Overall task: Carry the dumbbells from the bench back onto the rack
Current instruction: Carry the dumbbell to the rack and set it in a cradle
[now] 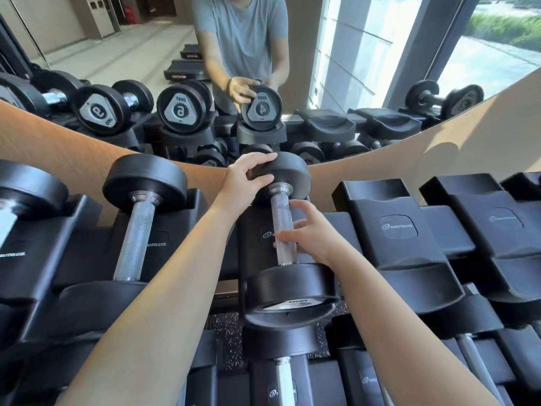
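Observation:
A black dumbbell (288, 284) with a knurled steel handle lies across a cradle on the top tier of the black rack (395, 230), in the middle of the view. My left hand (248, 178) grips its far weight head from the left. My right hand (307, 232) is at the handle, fingers loosely curled around it and partly apart. The mirror behind shows this dumbbell's far face marked 4. A second dumbbell (137, 218) rests in the cradle to the left, and part of a third (26, 194) shows at the far left.
Several vacant cradles (491, 224) stand to the right on the top tier. A lower tier holds more dumbbells (282, 373). A large mirror (366, 68) on the wood-toned wall reflects the rack, a person in a grey shirt, and benches behind. Speckled floor shows between tiers.

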The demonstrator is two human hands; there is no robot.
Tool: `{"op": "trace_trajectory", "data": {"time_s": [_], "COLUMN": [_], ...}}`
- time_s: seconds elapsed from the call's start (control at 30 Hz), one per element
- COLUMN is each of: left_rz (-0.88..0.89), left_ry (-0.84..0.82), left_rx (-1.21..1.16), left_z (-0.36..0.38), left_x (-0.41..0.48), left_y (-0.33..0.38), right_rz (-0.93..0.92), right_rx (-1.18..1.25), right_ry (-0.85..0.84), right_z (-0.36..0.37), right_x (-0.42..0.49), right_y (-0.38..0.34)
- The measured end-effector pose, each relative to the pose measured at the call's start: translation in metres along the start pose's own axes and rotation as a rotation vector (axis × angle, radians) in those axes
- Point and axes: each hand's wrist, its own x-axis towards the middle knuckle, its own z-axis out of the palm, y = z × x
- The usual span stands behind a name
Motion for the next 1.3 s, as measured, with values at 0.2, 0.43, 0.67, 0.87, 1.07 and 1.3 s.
{"op": "trace_trajectory", "data": {"time_s": [0.2, 0.43, 0.67, 0.87, 1.07, 1.3], "left_rz": [-0.04, -0.04, -0.026, 0.006, -0.02, -0.077], "left_ry": [0.015, -0.026, 0.005, 0.047, 0.068, 0.052], "left_rx": [0.213, 0.125, 0.145, 0.263, 0.271, 0.379], "left_z": [-0.003, 0.012, 0.023, 0.028, 0.03, 0.032], "left_x": [-0.041, -0.136, -0.181, -0.189, -0.191, -0.21], "left_y": [0.015, 0.034, 0.038, 0.039, 0.042, 0.052], "right_rz": [-0.146, -0.275, -0.355, -0.385, -0.402, -0.39], "right_rx": [-0.088, 0.041, 0.005, -0.101, -0.103, -0.204], "right_ry": [0.065, 0.1, 0.038, 0.068, 0.108, 0.218], "right_z": [-0.007, -0.018, -0.018, -0.018, -0.014, -0.007], "right_x": [-0.026, -0.071, -0.103, -0.107, -0.106, -0.13], "right_y": [0.006, 0.024, 0.046, 0.051, 0.056, 0.061]}}
